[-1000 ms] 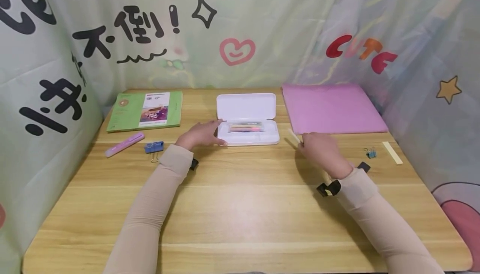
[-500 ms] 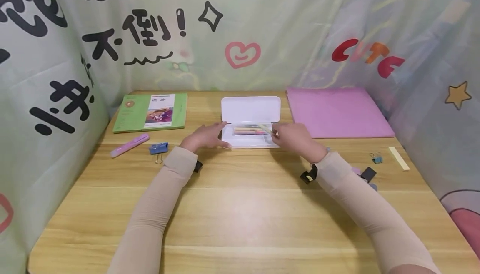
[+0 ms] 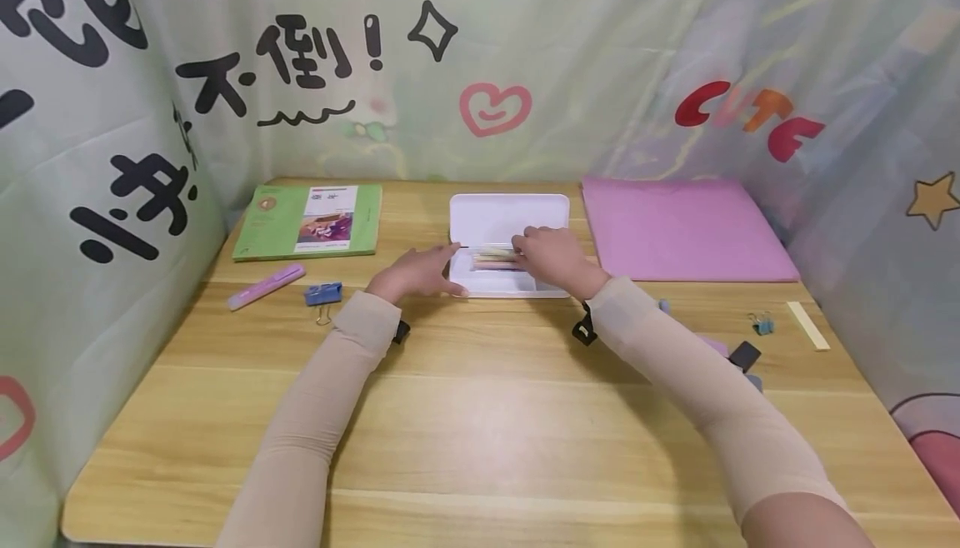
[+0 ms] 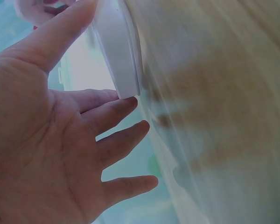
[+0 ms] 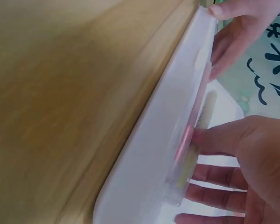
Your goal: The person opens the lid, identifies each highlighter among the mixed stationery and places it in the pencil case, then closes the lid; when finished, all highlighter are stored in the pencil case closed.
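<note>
An open white pencil case lies on the table with its lid leaning back. Several slim pens lie in its rear part. My left hand holds the case's left end between thumb and forefinger; the left wrist view shows the other fingers spread. Over the case, my right hand pinches a slim pale yellow stick with its thumb in front and fingers behind. That stick lies along the pens, beside a clear sleeve-like holder. In the head view my right fingers hide its right end.
At the left are a green book, a purple pen-shaped thing and a blue binder clip. Rightward lie a pink-purple folder, a teal binder clip, a pale strip and a dark block by my sleeve.
My right hand has moved left from beside the folder to the case, bringing the pale stick down among the pens. My left hand stays at the case's left end.
</note>
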A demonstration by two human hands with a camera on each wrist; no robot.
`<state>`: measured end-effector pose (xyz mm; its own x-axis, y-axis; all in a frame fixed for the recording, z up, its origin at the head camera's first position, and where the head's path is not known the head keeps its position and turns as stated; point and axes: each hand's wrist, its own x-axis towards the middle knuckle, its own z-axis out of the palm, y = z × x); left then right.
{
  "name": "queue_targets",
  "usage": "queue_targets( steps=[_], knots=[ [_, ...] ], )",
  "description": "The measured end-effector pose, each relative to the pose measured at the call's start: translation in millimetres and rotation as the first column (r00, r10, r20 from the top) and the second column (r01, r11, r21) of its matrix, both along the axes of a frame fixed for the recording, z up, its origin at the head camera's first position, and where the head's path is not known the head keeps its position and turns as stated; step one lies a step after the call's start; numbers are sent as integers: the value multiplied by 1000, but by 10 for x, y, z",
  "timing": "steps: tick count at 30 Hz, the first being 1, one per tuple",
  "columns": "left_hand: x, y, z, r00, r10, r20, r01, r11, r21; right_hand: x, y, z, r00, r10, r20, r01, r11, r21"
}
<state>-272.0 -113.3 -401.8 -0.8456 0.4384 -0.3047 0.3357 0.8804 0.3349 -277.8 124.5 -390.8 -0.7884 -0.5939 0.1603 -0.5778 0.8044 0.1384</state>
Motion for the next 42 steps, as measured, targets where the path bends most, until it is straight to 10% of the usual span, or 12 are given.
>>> queue_targets(
  steps=[32, 42],
  knots=[
    [29, 79, -2, 1000, -5, 14, 5, 1000, 8, 164, 270, 3, 997, -67, 37, 70, 993, -92],
    [-7, 9, -2, 1000, -12, 22, 11, 1000, 26, 374, 662, 101, 955, -283, 89, 293, 945, -142]
  ],
)
